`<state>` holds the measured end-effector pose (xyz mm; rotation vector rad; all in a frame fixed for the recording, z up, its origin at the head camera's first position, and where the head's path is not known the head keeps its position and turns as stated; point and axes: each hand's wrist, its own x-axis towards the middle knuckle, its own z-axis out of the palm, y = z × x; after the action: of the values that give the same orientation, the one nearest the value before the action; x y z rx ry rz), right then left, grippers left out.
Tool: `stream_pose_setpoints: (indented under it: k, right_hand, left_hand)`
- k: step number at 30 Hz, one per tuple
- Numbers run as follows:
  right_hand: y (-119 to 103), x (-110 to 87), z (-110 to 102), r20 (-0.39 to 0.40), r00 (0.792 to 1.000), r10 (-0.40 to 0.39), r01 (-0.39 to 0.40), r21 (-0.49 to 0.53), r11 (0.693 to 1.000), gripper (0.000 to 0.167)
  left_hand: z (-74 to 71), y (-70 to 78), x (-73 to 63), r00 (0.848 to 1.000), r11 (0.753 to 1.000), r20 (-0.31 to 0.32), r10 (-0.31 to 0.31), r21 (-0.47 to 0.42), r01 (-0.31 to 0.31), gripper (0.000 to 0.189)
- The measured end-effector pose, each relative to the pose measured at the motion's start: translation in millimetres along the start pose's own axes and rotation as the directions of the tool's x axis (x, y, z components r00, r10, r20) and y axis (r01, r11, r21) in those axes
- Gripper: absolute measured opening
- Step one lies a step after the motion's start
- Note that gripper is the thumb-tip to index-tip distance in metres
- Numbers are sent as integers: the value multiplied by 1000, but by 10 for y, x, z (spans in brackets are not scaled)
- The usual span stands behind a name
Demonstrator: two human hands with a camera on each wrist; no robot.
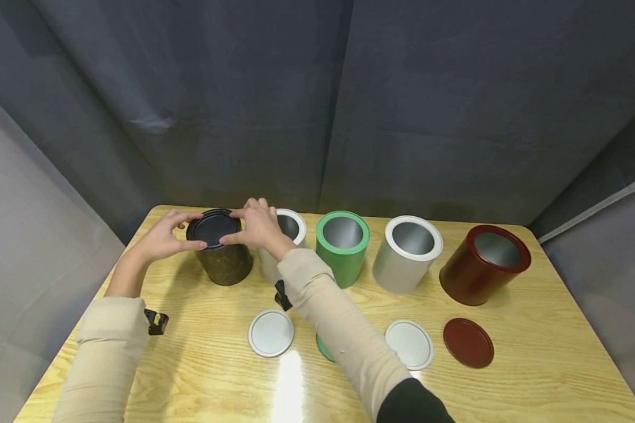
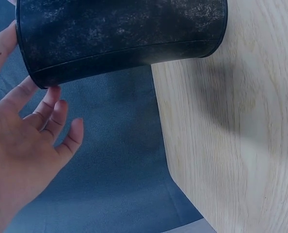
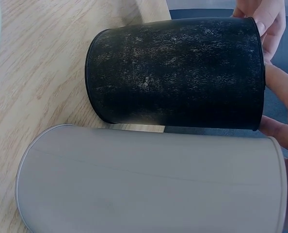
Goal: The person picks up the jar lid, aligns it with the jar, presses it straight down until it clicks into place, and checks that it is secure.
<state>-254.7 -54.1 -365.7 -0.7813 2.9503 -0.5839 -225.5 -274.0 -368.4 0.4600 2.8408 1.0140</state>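
Left hand (image 1: 164,238) and right hand (image 1: 259,226) pinch the rim of the black lid (image 1: 215,228). Near on the table (image 1: 217,370) lie a white lid (image 1: 271,333), a green lid (image 1: 325,348) partly hidden by the right sleeve (image 1: 349,329), a 2nd white lid (image 1: 409,345) and a red lid (image 1: 468,342). Far left, the black lid tops the black can (image 1: 226,264); 4 open cans (image 1: 401,275) stand to its right.

Five cans (image 1: 344,264) stand behind four lids (image 1: 271,333)
On the table (image 1: 217,364), a fifth lid (image 1: 214,228) tops the leftmost can (image 1: 224,264), its seating hard to judge.
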Motion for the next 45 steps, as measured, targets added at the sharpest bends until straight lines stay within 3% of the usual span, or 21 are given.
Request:
stream_pose_setpoints:
  k: [9,15,33,45]
  right_hand:
    - [-25,-7,-19,-40,998,41,-43,-43,998,58]
    - [-41,-14,-41,-63,995,83,-87,-63,994,47]
    - [-43,-37,-49,-40,996,84,-88,-113,990,46]
    - [3,-104,-94,-69,996,63,-65,-23,998,55]
  left_hand:
    - [-24,13,0,1000,999,19,4,32,-4,69]
    - [-82,15,-27,1000,998,-20,13,57,-12,59]
    - [-76,39,-46,1000,995,-16,-23,98,24,62]
    - [-74,88,-75,994,994,-80,75,79,-69,61]
